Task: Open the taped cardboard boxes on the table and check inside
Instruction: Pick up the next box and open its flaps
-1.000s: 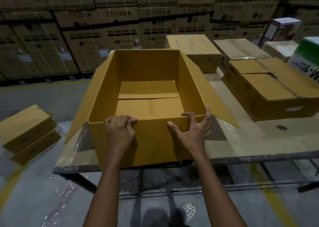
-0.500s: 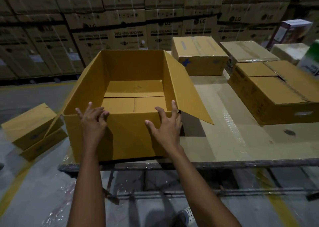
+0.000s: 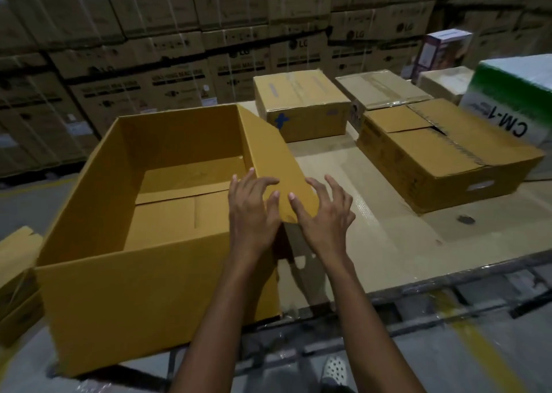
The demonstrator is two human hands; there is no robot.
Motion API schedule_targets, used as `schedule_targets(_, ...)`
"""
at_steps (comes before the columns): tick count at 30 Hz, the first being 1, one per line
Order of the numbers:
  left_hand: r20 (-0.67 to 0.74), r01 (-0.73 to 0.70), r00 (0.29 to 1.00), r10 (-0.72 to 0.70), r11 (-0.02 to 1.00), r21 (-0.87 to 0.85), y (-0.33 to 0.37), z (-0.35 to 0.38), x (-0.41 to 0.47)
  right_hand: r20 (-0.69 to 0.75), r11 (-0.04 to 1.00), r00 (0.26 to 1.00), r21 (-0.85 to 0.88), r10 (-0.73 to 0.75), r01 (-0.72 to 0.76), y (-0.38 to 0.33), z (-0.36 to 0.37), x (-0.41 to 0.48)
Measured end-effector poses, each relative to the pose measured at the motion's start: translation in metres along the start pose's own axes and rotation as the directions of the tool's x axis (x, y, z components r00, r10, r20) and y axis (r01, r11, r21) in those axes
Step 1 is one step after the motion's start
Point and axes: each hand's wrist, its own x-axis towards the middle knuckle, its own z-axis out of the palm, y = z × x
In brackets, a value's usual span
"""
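— While the counter (image 3: 388, 243) carries everything, where on it is our work?
— At its near left end. The big open box (image 3: 149, 297) stands there, and we see only bare cardboard inside it. Farther back sits a smaller taped box (image 3: 301, 102), with others to its right.
— How will the open one handle?
— Light, we judge, since it looks empty. The walls should be stiff and the creases floppy, so we would take it by the rim or walls.
— And the side flap (image 3: 268, 153)?
— It slants outward on the right. Our left hand (image 3: 254, 210) and right hand (image 3: 325, 216) are both spread, fingertips on its near end, pinching nothing.
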Motion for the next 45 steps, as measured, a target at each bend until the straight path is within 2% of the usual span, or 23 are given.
schedule_targets(5,0.254,-0.098,0.963,0.093,0.995,0.006,0.007,0.08,0.093,0.007,0.998,0.998,0.04,0.057,-0.057,0.053,0.003,0.079)
schedule_targets(8,0.334,-0.032,0.942,0.04,0.999,-0.029,-0.01,0.13,0.156,0.002,0.997,0.998,0.039,0.062,-0.062,0.084,0.004,0.141)
schedule_targets(14,0.285,0.22,0.941,-0.184,0.97,-0.099,-0.036,0.211,0.252,0.023,0.998,0.999,0.047,0.046,-0.047,0.139,0.008,0.283)
schedule_targets(20,0.25,0.421,0.893,-0.373,0.891,-0.173,-0.077,0.275,0.307,0.087,1.0,0.996,0.02,0.02,-0.021,0.181,0.033,0.4)
schedule_targets(26,0.215,0.63,0.776,-0.593,0.71,-0.314,-0.138,0.327,0.36,0.178,0.999,0.984,0.041,0.025,-0.033,0.216,0.083,0.495)
schedule_targets(28,0.213,0.687,0.723,-0.657,0.652,-0.323,-0.166,0.345,0.375,0.203,0.998,0.979,0.052,0.033,-0.044,0.224,0.102,0.526)
schedule_targets(31,0.135,0.747,0.645,-0.752,0.584,-0.319,-0.199,0.365,0.389,0.232,0.996,0.972,0.064,0.038,-0.054,0.236,0.128,0.561)
schedule_targets(33,0.118,0.768,0.621,-0.775,0.571,-0.291,-0.21,0.374,0.389,0.262,0.995,0.963,0.057,0.06,-0.078,0.245,0.14,0.575)
schedule_targets(37,0.076,0.75,0.631,-0.772,0.582,-0.314,-0.233,0.381,0.386,0.295,0.999,0.955,-0.016,0.032,-0.028,0.259,0.155,0.581)
schedule_targets(41,0.201,0.744,0.644,-0.738,0.542,-0.391,-0.24,0.37,0.379,0.261,0.999,0.965,-0.036,0.031,-0.022,0.261,0.159,0.575)
schedule_targets(45,0.247,0.726,0.677,-0.693,0.573,-0.381,-0.231,0.357,0.365,0.293,0.992,0.948,-0.026,0.122,-0.12,0.253,0.155,0.571)
